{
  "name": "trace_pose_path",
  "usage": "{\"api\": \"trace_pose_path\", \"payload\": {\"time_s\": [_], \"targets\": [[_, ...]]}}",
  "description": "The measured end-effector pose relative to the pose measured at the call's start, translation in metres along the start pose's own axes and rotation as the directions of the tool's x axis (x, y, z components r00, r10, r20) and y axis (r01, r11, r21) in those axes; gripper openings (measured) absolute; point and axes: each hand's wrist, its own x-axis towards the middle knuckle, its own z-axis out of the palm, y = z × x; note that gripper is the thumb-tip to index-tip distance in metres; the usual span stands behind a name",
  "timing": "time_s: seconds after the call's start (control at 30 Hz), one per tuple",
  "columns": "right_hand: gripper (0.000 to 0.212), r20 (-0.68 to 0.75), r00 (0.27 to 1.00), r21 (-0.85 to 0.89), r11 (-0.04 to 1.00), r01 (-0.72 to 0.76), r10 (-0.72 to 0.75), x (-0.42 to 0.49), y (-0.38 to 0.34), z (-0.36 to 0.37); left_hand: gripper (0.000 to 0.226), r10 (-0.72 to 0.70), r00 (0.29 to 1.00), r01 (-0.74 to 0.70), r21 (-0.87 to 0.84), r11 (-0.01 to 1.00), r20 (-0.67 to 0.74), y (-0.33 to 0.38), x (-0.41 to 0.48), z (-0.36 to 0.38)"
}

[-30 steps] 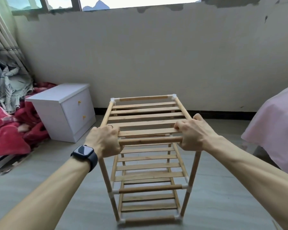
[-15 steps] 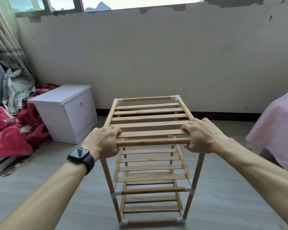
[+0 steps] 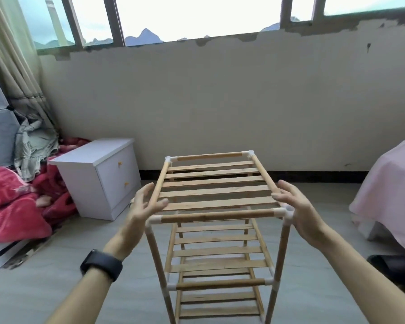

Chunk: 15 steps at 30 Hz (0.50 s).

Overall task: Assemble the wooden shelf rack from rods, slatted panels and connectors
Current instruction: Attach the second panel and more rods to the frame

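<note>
A wooden shelf rack (image 3: 216,199) stands upright on the grey floor (image 3: 56,265) in the middle of a room, just in front of the person assembling it. Three slatted tiers show, one above the other, each framed by rods that meet in white connectors (image 3: 287,212) at the corners; the top panel (image 3: 216,190) sits level in its frame. No loose rods, panels or connectors are in view, so the build looks complete or very nearly so, with perhaps only a check of the joints left.

The left hand (image 3: 145,204), a dark watch (image 3: 101,265) on its wrist, hovers with fingers spread at the top tier's left side rod. The right hand (image 3: 295,206) is flat and relaxed beside the near right corner. Neither grips anything; whether they touch the wood cannot be told.

A white two-drawer cabinet (image 3: 96,174) stands near the rack's left, with a red blanket (image 3: 12,206) heaped beyond it. A pink-covered bed (image 3: 393,195) lies well off to the right, a dark object (image 3: 393,267) on the floor by it. Nothing crowds the rack itself.
</note>
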Motion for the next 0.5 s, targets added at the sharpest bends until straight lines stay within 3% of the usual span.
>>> {"api": "trace_pose_path", "payload": {"time_s": [0.07,0.17,0.3,0.5], "targets": [[0.064,-0.067,0.987,0.169,0.976,-0.134,0.147,0.003,0.005,0.005,0.077,-0.245,0.969,0.225,-0.297,0.928,-0.031,0.004,0.005,0.005],[0.045,-0.214,0.947,0.196,0.961,-0.197,0.238,0.008,0.012,0.018,0.052,-0.454,0.876,0.400,-0.282,0.872,-0.163,0.005,0.019,0.016],[0.042,-0.359,0.907,0.152,0.973,-0.175,0.219,0.016,0.012,0.024,0.036,-0.496,0.781,0.457,-0.194,0.868,-0.380,0.004,0.036,0.028],[0.045,-0.418,0.894,0.096,0.986,-0.134,0.162,0.020,0.020,0.026,0.019,-0.473,0.761,0.456,-0.153,0.877,-0.443,-0.004,0.045,0.028]]}}
